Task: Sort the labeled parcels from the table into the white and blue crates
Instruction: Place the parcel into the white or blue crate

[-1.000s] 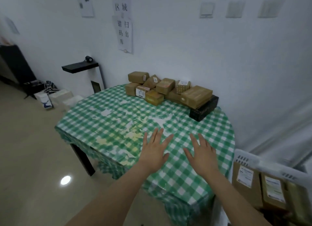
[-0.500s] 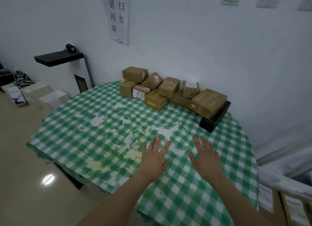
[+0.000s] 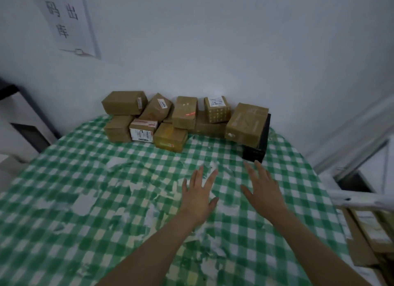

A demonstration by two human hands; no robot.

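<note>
Brown cardboard parcels (image 3: 184,113) are stacked at far edge of green-checked table (image 3: 64,189). Left hand (image 3: 198,198) and right hand (image 3: 264,192) are held above table, fingers spread apart.

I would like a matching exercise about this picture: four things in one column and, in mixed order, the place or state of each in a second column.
1. black rectangular box
2. yellowish taped cardboard parcel
3. white paper sign
4. left hand

a. hangs on the wall
b. open, holding nothing
c. lies beneath a large brown cardboard parcel
d. beside the parcel with a white barcode label

Pairs: 1-c, 2-d, 3-a, 4-b
</note>
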